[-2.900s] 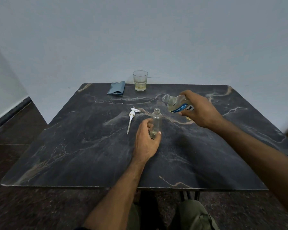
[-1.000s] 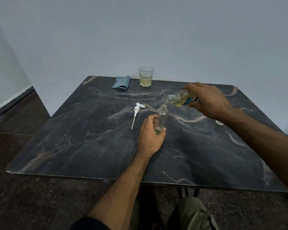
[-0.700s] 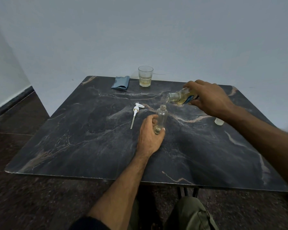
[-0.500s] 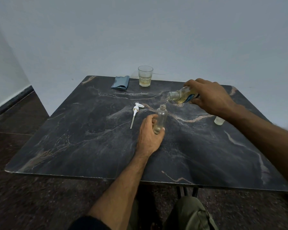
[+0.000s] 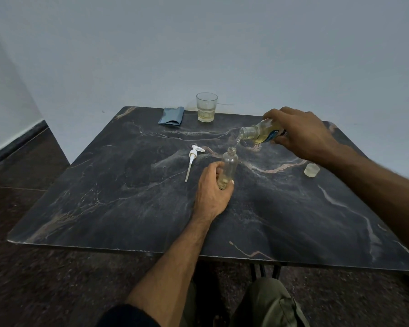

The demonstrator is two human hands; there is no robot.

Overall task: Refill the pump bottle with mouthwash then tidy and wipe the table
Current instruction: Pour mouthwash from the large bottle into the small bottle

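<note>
Two grips: my left hand [image 5: 211, 192] steadies the pump bottle [image 5: 228, 167] while my right hand [image 5: 300, 133], holding the mouthwash bottle [image 5: 261, 133], should pour thinly over its mouth.

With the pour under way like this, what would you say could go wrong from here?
1. The small bottle has a narrow neck, and the mouthwash bottle pours from above without touching it; the stream could miss and wet the table.
2. The left hand grips the small bottle only near its base, so a knock from the right hand might tip it.
3. The pump lies close by, where spilled liquid could reach it.
</note>
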